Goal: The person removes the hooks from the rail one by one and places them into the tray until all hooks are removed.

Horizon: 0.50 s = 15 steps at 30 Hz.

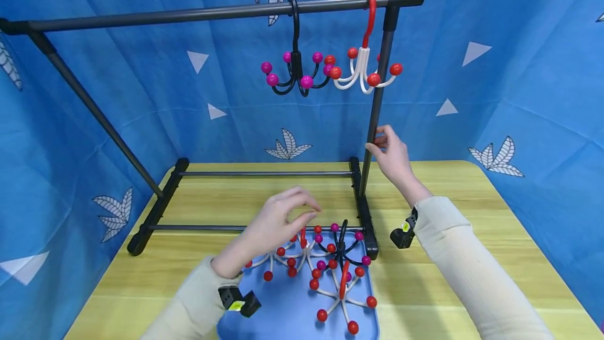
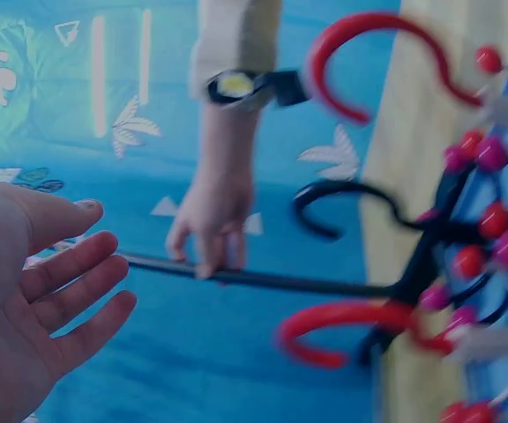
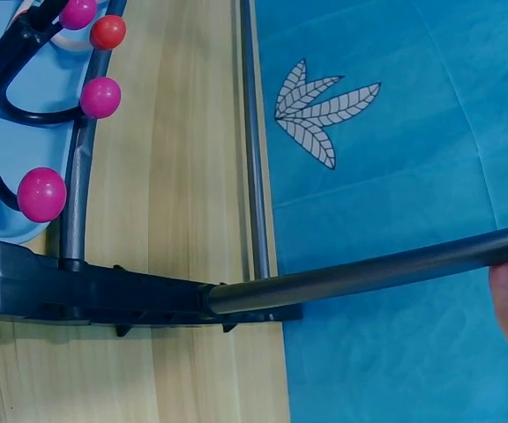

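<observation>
My right hand point(image 1: 394, 156) grips the right upright post point(image 1: 381, 93) of a dark metal clothes rack, fingers behind it and thumb in front. Above the blue tray point(image 1: 269, 314), my left hand point(image 1: 276, 219) holds nothing, its fingers relaxed and the thumb apart from them. Several claw-shaped hangers lie in the tray, among them a white one with a red hook point(image 1: 343, 285) and a black one with magenta balls point(image 1: 342, 245). From the rack's top bar point(image 1: 212, 13) hang a black hanger point(image 1: 295, 64) with magenta balls and a white hanger point(image 1: 362, 67) with red balls, side by side near the right end.
The rack's feet point(image 1: 363, 214) stand on a wooden table point(image 1: 472, 256), joined by two low crossbars point(image 1: 264, 173). Its left post point(image 1: 104, 119) slants down at the left. A blue patterned cloth point(image 1: 330, 130) surrounds the table at the back and sides.
</observation>
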Tool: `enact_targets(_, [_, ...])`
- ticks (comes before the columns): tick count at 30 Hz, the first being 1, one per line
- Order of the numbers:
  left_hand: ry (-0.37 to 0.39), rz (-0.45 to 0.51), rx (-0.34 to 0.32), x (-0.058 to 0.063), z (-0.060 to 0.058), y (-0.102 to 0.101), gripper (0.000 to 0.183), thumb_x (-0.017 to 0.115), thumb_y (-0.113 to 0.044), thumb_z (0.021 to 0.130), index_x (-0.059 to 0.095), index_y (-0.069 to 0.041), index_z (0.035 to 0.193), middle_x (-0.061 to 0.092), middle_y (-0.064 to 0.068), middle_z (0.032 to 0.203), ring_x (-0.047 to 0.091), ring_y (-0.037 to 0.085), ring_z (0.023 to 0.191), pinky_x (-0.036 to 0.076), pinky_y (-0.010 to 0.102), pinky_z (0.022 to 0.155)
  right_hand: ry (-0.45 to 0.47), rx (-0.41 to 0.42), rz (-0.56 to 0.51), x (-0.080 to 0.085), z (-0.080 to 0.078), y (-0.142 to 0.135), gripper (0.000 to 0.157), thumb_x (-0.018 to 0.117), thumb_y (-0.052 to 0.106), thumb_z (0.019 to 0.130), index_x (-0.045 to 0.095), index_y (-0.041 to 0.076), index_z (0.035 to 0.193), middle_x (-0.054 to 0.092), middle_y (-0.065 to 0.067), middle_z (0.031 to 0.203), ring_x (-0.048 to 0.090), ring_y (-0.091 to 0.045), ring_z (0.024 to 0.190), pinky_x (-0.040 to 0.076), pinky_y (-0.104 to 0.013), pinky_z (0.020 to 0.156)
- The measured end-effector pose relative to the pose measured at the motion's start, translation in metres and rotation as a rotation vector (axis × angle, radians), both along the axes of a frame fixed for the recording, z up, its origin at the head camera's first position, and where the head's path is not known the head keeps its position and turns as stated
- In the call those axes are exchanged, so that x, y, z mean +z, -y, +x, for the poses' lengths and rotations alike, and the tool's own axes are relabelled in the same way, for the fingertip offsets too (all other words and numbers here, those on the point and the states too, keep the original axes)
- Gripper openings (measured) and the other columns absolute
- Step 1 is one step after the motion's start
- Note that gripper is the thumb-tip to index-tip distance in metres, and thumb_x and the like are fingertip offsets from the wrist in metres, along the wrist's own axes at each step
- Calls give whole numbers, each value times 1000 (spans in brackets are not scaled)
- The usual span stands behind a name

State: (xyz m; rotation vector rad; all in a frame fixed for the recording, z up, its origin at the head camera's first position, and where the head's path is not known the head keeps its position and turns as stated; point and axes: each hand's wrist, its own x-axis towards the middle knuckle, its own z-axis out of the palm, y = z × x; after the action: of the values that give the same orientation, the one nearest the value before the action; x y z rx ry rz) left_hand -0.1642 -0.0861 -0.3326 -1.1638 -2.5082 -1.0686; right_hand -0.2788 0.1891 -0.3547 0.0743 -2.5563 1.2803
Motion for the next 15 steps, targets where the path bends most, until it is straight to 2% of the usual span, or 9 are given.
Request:
enact_targets(3, [-81, 14, 22, 20, -12, 4, 10, 61, -12, 86, 65, -15, 95, 61, -6, 96, 58, 7, 93, 49, 24, 80, -2, -2, 0, 0, 0, 1, 37, 55, 27, 91, 41, 10, 120, 54, -14, 108, 55, -30, 105, 45, -47, 83])
enact_targets(7, [-142, 42, 56, 49, -25, 8, 9, 61, -12, 87, 65, -13, 94, 62, -4, 95, 57, 8, 93, 49, 26, 81, -3, -4, -8, 0, 0, 2, 36, 56, 26, 90, 42, 10, 119, 54, -13, 108, 55, -30, 105, 46, -47, 83])
enact_targets(15, [-261, 87, 96, 105, -42, 8, 10, 60, -13, 88, 66, -9, 95, 62, 0, 94, 57, 10, 89, 47, 25, 75, 6, -3, -75, -3, -1, 3, 36, 57, 23, 90, 42, 11, 121, 53, -13, 110, 55, -29, 107, 46, -46, 84])
